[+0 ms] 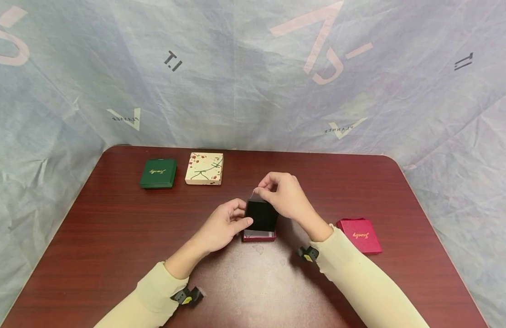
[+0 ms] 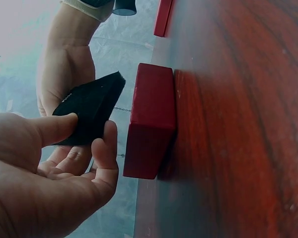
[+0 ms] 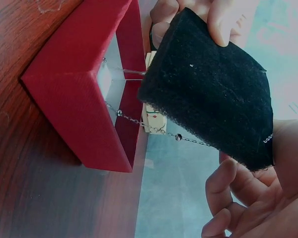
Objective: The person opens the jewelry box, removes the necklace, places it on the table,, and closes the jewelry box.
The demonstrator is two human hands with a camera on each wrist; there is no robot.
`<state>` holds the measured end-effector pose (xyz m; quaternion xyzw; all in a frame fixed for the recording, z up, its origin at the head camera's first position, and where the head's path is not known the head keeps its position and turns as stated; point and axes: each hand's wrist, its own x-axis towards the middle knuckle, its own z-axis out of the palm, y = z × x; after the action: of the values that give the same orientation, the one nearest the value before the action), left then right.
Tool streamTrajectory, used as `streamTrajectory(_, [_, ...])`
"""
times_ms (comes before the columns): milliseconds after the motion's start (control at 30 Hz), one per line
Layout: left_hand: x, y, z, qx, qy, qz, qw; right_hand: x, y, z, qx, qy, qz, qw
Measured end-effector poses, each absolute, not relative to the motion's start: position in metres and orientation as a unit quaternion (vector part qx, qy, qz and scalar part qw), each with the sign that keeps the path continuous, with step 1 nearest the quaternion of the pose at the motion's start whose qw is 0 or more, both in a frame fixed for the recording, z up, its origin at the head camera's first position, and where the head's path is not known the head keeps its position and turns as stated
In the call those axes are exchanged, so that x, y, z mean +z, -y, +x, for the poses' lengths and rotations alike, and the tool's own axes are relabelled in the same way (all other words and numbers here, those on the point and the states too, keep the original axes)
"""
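My left hand (image 1: 222, 226) pinches a black foam pad (image 1: 262, 215) by its edge, thumb on the front face. Tilted, the pad stands over an uncovered red jewelry box (image 1: 259, 238) with a white inside. Fingertips of my right hand (image 1: 287, 196) pinch a thin silver chain at the pad's far corner. In the right wrist view, the beaded chain (image 3: 179, 137) runs from beneath the pad down into the red box (image 3: 64, 84). A short piece of it shows on the pad's edge. The left wrist view has the right hand (image 2: 69, 69) partly behind the pad (image 2: 92, 106).
A green box (image 1: 157, 173) and a cream floral box (image 1: 204, 168) sit at the back left. Beside the right forearm lies a red box lid (image 1: 361, 235) with gold lettering. Pale printed cloth (image 1: 236, 91) hangs behind the brown table (image 1: 126, 255).
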<state>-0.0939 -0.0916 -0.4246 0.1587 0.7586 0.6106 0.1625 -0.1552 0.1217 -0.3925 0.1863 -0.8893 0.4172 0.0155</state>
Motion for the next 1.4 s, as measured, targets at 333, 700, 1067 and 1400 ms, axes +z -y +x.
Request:
streamTrajectory(333, [-0.426,0.093,-0.095,0.598,-0.776,0.132,0.152,-0.390,-0.129,-0.157,0.445,0.882,0.157,0.003])
streamTrajectory(700, [-0.426,0.093,-0.096,0.610,-0.770,0.101,0.158,-0.384,-0.138,-0.157,0.456,0.878,0.149,0.017])
streamTrajectory(1067, [-0.425,0.094,-0.096,0.615,-0.767,0.099,0.156,-0.379,-0.145,-0.156,0.465,0.873,0.148,0.019])
streamTrajectory(1400, [-0.427,0.094,-0.098,0.620,-0.764,0.092,0.153,-0.376,-0.149,-0.154,0.479,0.864,0.153,0.003])
